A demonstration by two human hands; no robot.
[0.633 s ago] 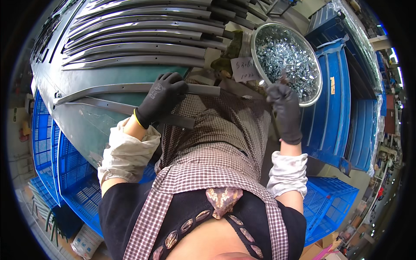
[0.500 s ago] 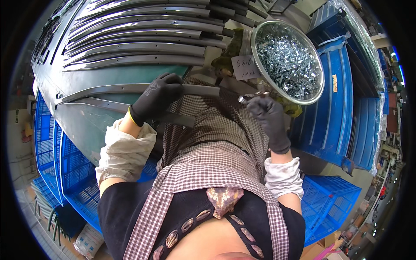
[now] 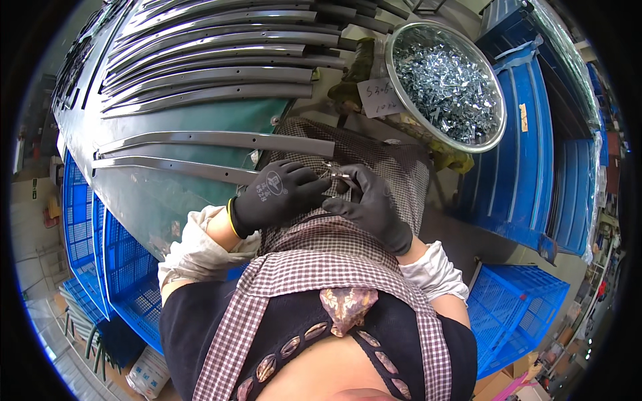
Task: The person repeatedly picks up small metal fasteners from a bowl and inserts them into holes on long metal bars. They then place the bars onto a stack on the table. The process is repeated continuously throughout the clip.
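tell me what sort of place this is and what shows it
Probably a factory workshop: long dark strips lie in rows on a table, a round bowl holds many small shiny pieces, and blue plastic crates stand nearby.

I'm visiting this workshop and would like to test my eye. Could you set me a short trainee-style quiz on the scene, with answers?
1. True or false: in the picture, the pale paper card shows just left of the bowl of small metal pieces.
2. Multiple choice: what is the main colour of the gloves? A) red; B) black; C) green.
3. Short answer: two bars lie apart from the big row; which hand hides the right-hand end of the one nearer the wearer?

Key:
1. True.
2. B.
3. The left hand.
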